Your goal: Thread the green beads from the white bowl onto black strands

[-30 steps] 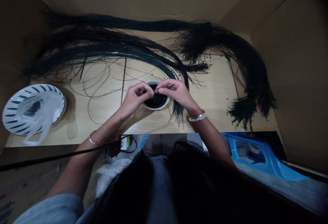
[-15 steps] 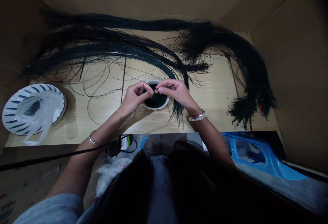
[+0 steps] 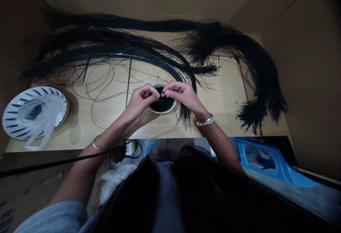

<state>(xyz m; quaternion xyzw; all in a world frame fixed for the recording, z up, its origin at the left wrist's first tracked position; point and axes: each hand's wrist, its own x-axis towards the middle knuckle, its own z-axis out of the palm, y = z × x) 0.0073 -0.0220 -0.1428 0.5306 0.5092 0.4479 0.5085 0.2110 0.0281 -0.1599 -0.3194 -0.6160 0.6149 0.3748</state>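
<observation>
Both hands meet over a small white bowl that is filled with tiny dark pieces, bead-like in look. My left hand is closed in a pinch at the bowl's left side. From the right, my right hand pinches too, its fingertips almost touching those of the left. Something dark and very small shows between the fingertips; its kind is too small to make out. Just right of the bowl, a bundle of dark cords passes under my right hand, its loose ends fanned out on the table.
More dark cord bundles stretch along the back of the table. A thick bundle curves down the right side. At left, a striped plate carries a clear plastic bag. Cardboard walls enclose the table. A blue stool stands below.
Hardly anything differs. Both hands keep their pinch above the bowl, with only a slight shift of the right fingertips.
</observation>
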